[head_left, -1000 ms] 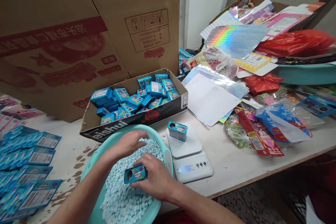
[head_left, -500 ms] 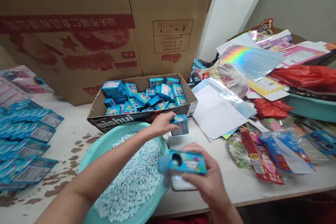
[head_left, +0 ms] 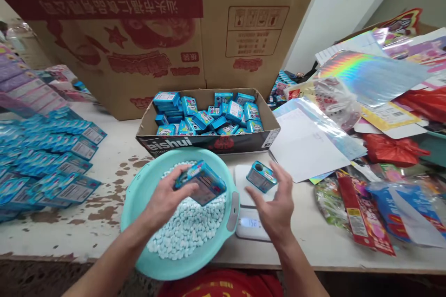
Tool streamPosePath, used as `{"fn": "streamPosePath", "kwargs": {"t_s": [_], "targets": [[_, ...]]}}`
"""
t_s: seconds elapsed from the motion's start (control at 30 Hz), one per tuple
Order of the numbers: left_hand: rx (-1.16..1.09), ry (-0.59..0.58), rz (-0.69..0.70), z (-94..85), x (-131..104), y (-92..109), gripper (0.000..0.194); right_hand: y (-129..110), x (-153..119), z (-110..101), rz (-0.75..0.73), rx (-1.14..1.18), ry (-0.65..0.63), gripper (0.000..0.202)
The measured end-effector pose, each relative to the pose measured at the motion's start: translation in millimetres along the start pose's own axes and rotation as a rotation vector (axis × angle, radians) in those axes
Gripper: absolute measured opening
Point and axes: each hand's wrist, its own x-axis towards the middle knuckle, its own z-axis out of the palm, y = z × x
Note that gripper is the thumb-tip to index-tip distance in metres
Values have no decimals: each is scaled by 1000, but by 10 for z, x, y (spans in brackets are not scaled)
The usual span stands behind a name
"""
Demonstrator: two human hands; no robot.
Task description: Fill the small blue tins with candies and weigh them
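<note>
My left hand [head_left: 170, 197] grips a blue candy box [head_left: 204, 183], held tilted above a turquoise basin [head_left: 139, 195] of small pale-blue candies [head_left: 188, 229]. On a white kitchen scale [head_left: 244, 195] sits a second blue candy box [head_left: 261, 177], its round dark window facing up. Beside that box is my right hand [head_left: 277, 202], thumb and fingers spread apart; whether a fingertip touches the box I cannot tell. The scale's lit display [head_left: 251, 222] shows digits beginning with 15.
Behind the basin, an open carton [head_left: 209, 144] contains many blue boxes. A large cardboard box [head_left: 216, 46] rises beyond it. Flat blue packets [head_left: 66, 162] lie in rows at left. White sheets [head_left: 306, 144], wrappers [head_left: 365, 213] and a red plastic bag [head_left: 393, 151] cover the right side.
My left hand has moved from the scale to above the basin, carrying a candy box. The box from my right hand now rests on the scale, with those fingers spread. The view has shifted.
</note>
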Motion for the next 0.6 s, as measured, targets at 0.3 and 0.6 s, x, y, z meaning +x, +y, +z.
{"fn": "streamPosePath", "kwargs": {"t_s": [0.3,0.6], "targets": [[-993,180,-272,349,-204,-38,43,-569,-73,300,68,224,-617,33],[-1240,328,-430,249,-168,-229,31,-495,-149,463,34,127,-722,31]]}}
